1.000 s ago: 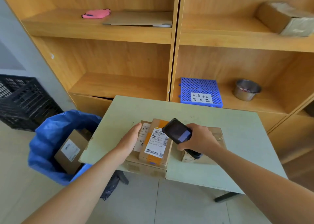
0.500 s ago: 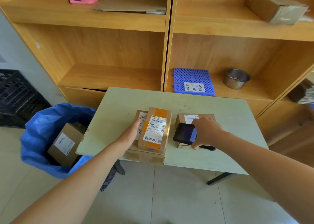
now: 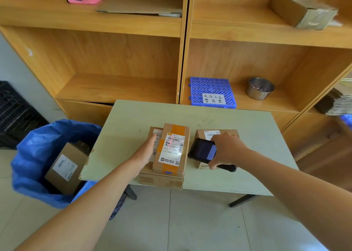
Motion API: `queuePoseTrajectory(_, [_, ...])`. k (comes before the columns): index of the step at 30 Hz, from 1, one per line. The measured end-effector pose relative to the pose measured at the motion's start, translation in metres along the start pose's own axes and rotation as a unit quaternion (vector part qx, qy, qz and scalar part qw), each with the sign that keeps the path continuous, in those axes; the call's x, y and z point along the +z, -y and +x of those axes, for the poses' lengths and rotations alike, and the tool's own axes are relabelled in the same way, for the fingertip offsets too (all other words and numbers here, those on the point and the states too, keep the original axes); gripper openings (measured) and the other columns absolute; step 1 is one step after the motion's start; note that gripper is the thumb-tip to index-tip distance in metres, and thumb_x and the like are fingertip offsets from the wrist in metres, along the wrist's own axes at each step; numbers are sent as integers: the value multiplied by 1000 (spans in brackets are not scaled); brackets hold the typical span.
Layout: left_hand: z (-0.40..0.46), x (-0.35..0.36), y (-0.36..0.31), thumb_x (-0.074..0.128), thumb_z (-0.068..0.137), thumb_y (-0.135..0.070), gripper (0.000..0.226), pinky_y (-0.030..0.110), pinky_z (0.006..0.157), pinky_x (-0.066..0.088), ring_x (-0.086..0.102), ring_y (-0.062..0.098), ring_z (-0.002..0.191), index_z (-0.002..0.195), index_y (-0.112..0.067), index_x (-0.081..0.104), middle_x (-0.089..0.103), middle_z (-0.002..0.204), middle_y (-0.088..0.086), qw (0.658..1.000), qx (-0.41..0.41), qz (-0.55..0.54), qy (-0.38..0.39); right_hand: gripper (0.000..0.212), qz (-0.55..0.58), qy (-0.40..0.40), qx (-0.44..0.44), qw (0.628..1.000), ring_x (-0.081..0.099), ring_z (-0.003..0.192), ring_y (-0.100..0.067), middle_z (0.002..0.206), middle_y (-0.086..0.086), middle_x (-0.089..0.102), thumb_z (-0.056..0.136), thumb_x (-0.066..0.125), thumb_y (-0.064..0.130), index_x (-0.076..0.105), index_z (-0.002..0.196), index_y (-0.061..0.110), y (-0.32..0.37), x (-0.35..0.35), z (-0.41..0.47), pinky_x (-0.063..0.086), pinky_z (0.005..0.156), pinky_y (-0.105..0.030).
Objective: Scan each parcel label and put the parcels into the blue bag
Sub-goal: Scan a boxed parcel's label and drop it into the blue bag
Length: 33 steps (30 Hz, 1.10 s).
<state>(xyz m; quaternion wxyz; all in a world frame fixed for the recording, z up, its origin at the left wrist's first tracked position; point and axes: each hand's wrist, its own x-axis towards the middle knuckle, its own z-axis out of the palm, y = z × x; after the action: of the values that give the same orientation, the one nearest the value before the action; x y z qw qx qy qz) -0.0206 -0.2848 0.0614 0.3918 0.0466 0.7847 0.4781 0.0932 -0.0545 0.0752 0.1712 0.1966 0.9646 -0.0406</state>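
Parcels crowd the table's (image 3: 238, 125) front edge: left hand (image 3: 145, 151), fingers straight, steadies the stacked pair (image 3: 171, 151); right hand (image 3: 226, 149) grips a scanner (image 3: 202, 152) covering a third parcel (image 3: 215, 133). Blue bag (image 3: 38, 155) sits beside the left edge.

The right hand (image 3: 227, 149) hid much of the scanner (image 3: 204, 152) and the parcel under it (image 3: 217, 134). Label print was too small to read. At the right frame edge, a stack (image 3: 335, 103) was blurred and cut off.

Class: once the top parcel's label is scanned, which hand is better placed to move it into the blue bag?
Left. The left hand rests beside the top parcel, nearest the blue bag; the right hand holds the scanner.
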Motion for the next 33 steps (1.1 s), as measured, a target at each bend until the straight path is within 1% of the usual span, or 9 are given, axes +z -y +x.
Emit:
queuePoseTrajectory(4, [-2, -3, -2, 15, 104, -53, 47, 42, 113, 26, 41, 19, 134, 135, -37, 46, 45, 145, -4, 1000, 7, -18, 0, 68, -4, 4, 5, 1000, 62, 78, -14, 86, 3, 62, 54, 83, 54, 62, 108, 20, 2, -2, 0, 62, 71, -30])
queuePoseTrajectory(12, [2, -2, -3, 14, 103, -54, 57, 44, 115, 24, 32, 23, 143, 152, -27, 29, 36, 156, 3, 1000, 4, -10, 1, 65, -27, 31, 31, 999, 62, 82, -17, 85, 4, 58, 55, 86, 51, 58, 105, 21, -4, -5, -14, 61, 69, -31])
queuePoseTrajectory(15, [6, -2, -2, 14, 103, -54, 57, 43, 114, 25, 31, 24, 144, 151, -27, 31, 36, 156, 3, 1000, 2, -14, 1, 64, -26, 31, 36, 999, 62, 82, -17, 86, 5, 58, 55, 85, 52, 58, 104, 21, -5, -3, -16, 58, 65, -28])
queuePoseTrajectory(20, [15, -4, 6, 16, 102, -57, 59, 45, 116, 24, 32, 24, 144, 152, -28, 29, 35, 157, 2, 1000, 7, -5, -3, 71, 64, 6, 64, 996, 62, 81, -14, 89, 5, 63, 55, 82, 60, 59, 111, 23, -1, 10, -7, 61, 71, -30])
queuePoseTrajectory(23, [25, -8, 14, 21, 99, -62, 64, 50, 118, 25, 32, 23, 144, 153, -29, 29, 33, 158, -1, 1000, 7, -2, -19, 64, 157, -6, 97, 983, 59, 73, -10, 85, 6, 61, 64, 82, 57, 59, 111, 22, 6, 14, 0, 51, 58, -22])
queuePoseTrajectory(26, [37, -7, 18, 27, 100, -57, 58, 48, 115, 30, 39, 21, 139, 149, -27, 38, 40, 154, -2, 998, 22, -13, -52, 51, 344, -24, 150, 927, 58, 72, -8, 83, 7, 61, 73, 83, 49, 58, 107, 21, 20, 23, 9, 43, 55, -20])
queuePoseTrajectory(29, [48, -1, 19, 30, 101, -52, 50, 42, 110, 36, 48, 19, 130, 142, -29, 46, 51, 144, -2, 998, 20, -12, -51, 47, 559, -34, 179, 809, 64, 81, -12, 91, 3, 68, 73, 87, 41, 64, 107, 18, 39, 37, 21, 49, 61, -24])
queuePoseTrajectory(31, [55, 2, 19, 30, 100, -53, 49, 39, 106, 37, 49, 19, 126, 139, -30, 48, 54, 141, -3, 999, 15, -1, -37, 43, 620, -47, 192, 759, 65, 82, -13, 93, 2, 70, 73, 88, 38, 67, 105, 19, 51, 48, 32, 51, 62, -24])
queuePoseTrajectory(33, [64, 5, 18, 29, 100, -55, 50, 38, 103, 36, 50, 17, 123, 137, -29, 50, 56, 136, -7, 1000, 6, 2, -27, 36, 644, -57, 202, 736, 67, 84, -14, 93, 2, 71, 74, 88, 36, 65, 98, 23, 59, 59, 43, 53, 65, -26])
